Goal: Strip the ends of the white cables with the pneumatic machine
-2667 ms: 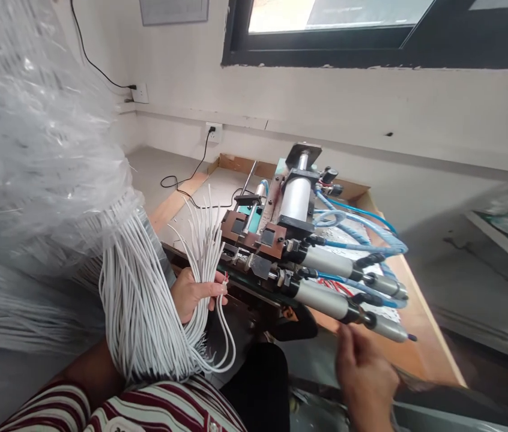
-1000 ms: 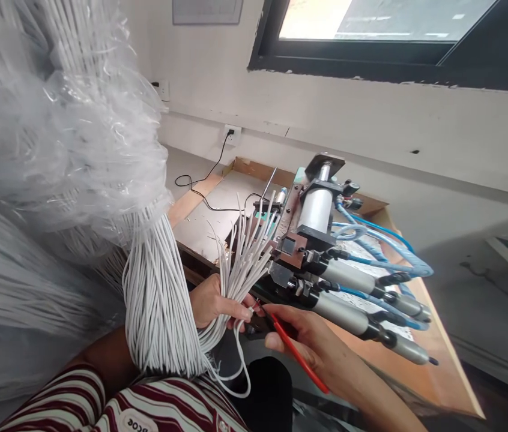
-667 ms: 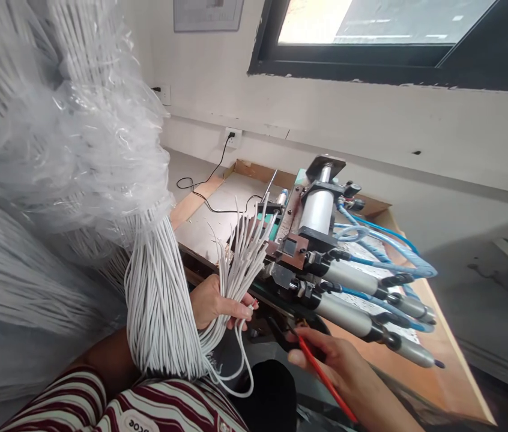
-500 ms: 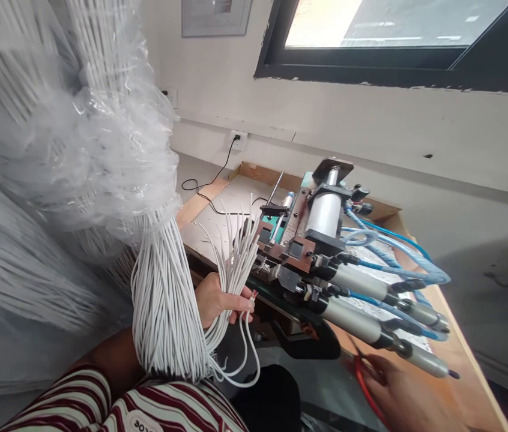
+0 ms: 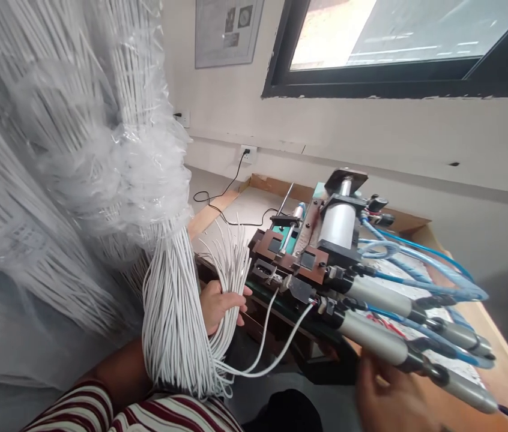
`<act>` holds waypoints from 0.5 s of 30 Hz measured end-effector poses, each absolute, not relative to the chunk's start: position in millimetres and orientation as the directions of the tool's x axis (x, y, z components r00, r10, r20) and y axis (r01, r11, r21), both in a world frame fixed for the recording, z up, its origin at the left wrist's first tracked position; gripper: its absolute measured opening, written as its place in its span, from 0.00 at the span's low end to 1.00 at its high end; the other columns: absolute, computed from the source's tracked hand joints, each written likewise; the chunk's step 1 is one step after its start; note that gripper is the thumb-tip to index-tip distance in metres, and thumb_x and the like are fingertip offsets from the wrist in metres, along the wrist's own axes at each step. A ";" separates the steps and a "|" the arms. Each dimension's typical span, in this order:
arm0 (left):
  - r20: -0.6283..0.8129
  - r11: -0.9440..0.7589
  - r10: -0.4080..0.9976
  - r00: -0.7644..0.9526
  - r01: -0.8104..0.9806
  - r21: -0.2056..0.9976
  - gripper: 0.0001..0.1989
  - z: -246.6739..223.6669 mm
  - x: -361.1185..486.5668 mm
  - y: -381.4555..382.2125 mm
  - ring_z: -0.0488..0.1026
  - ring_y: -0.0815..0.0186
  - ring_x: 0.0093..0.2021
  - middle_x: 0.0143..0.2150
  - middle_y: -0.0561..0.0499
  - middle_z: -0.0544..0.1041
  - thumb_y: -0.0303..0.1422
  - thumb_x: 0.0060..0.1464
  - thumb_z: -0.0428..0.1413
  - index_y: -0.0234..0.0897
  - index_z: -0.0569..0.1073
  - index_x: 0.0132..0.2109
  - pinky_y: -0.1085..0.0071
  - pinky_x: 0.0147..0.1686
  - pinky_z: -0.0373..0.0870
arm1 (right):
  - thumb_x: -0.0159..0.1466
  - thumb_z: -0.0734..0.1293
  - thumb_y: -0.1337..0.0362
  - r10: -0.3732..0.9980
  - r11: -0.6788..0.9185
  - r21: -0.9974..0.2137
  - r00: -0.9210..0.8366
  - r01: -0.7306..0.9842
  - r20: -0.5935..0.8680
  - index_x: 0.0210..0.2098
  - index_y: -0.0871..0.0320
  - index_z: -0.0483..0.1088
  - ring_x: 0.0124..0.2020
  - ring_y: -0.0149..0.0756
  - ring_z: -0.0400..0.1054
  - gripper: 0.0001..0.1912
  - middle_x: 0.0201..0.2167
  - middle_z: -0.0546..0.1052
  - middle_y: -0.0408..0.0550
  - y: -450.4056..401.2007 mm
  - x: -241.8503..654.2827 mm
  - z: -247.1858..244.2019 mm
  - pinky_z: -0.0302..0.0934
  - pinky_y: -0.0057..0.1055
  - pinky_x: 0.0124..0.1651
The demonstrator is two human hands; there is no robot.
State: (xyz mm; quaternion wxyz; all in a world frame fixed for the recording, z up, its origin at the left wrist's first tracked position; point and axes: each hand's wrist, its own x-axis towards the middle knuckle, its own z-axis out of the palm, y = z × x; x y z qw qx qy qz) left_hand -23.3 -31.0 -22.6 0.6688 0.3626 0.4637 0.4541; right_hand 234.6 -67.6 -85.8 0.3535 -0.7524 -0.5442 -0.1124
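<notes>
My left hand [image 5: 224, 306] is closed round a bunch of white cables [image 5: 231, 264], whose loose ends fan upward. Two separate white cables [image 5: 266, 324] curve from the lap to the front of a pneumatic machine [image 5: 299, 258]; one reaches its clamp, the other ends with bared tips near a metal plate [image 5: 299, 290]. My right hand [image 5: 389, 390] is low on the right, below the silver cylinders [image 5: 373, 337], its fingers partly hidden behind them and blurred. Whether it holds anything does not show. A thick hank of white cables [image 5: 175, 318] hangs beside my left arm.
Large plastic-wrapped cable bundles [image 5: 114, 168] fill the left side. Blue air hoses [image 5: 438, 276] loop at the machine's right. A wooden-edged table [image 5: 501, 354] bears the machine. A black cord [image 5: 227, 192] runs to a wall outlet [image 5: 248, 154].
Two cables that were at my left fingertips now reach the machine. The red-handled tool in my right hand is no longer seen there, and that hand is now beneath the cylinders. The view has shifted.
</notes>
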 end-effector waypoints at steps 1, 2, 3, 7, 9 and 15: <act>-0.299 0.332 0.942 0.153 -0.283 0.900 0.09 -21.2 -21.4 -30.8 0.68 0.69 0.15 0.17 0.54 0.69 0.28 0.36 0.57 0.30 0.73 0.30 0.74 0.16 0.65 | 0.57 0.58 0.55 0.702 -0.057 -0.554 0.428 0.831 0.569 0.28 0.61 0.71 0.32 0.50 0.69 0.17 0.28 0.74 0.60 -78.5 211.4 -85.7 0.60 0.40 0.33; -0.305 0.337 0.941 0.150 -0.294 0.894 0.09 -19.5 -19.1 -30.6 0.69 0.68 0.18 0.17 0.53 0.70 0.29 0.35 0.58 0.30 0.72 0.29 0.73 0.17 0.67 | 0.56 0.61 0.56 0.741 0.107 -0.671 0.391 0.733 0.546 0.31 0.60 0.71 0.35 0.49 0.68 0.15 0.32 0.75 0.59 -87.8 187.1 -83.7 0.60 0.40 0.38; -0.308 0.339 0.940 0.146 -0.304 0.891 0.09 -17.7 -16.5 -30.4 0.71 0.67 0.20 0.18 0.53 0.70 0.29 0.34 0.59 0.31 0.72 0.29 0.73 0.19 0.68 | 0.57 0.61 0.57 0.801 0.234 -0.773 0.333 0.589 0.497 0.34 0.59 0.71 0.38 0.47 0.68 0.13 0.34 0.75 0.57 -94.6 163.4 -80.3 0.59 0.39 0.42; -0.284 0.304 0.953 0.110 -0.318 0.898 0.10 -12.9 -9.5 -29.6 0.72 0.67 0.24 0.20 0.53 0.71 0.30 0.35 0.61 0.31 0.71 0.28 0.72 0.26 0.68 | 0.60 0.59 0.53 0.996 0.039 -0.999 -0.086 -0.003 0.039 0.40 0.57 0.72 0.36 0.43 0.67 0.18 0.35 0.75 0.52 -96.0 96.7 -68.5 0.60 0.36 0.40; -0.244 0.256 0.967 0.080 -0.312 0.915 0.08 -13.2 -9.6 -28.9 0.71 0.69 0.23 0.20 0.54 0.71 0.29 0.35 0.61 0.31 0.71 0.26 0.73 0.27 0.67 | 0.61 0.57 0.51 0.960 -0.119 -0.987 -0.265 -0.108 -0.087 0.36 0.59 0.73 0.31 0.40 0.66 0.21 0.30 0.75 0.51 -88.3 86.6 -69.7 0.60 0.34 0.34; -0.144 0.177 0.979 0.144 -0.258 0.950 0.04 -12.6 -10.5 -27.6 0.67 0.68 0.21 0.18 0.55 0.70 0.27 0.35 0.59 0.32 0.72 0.23 0.72 0.23 0.65 | 0.59 0.61 0.53 0.996 0.039 -0.985 0.086 -0.169 0.025 0.30 0.59 0.73 0.26 0.33 0.59 0.17 0.22 0.69 0.43 -60.7 101.3 -58.0 0.55 0.29 0.31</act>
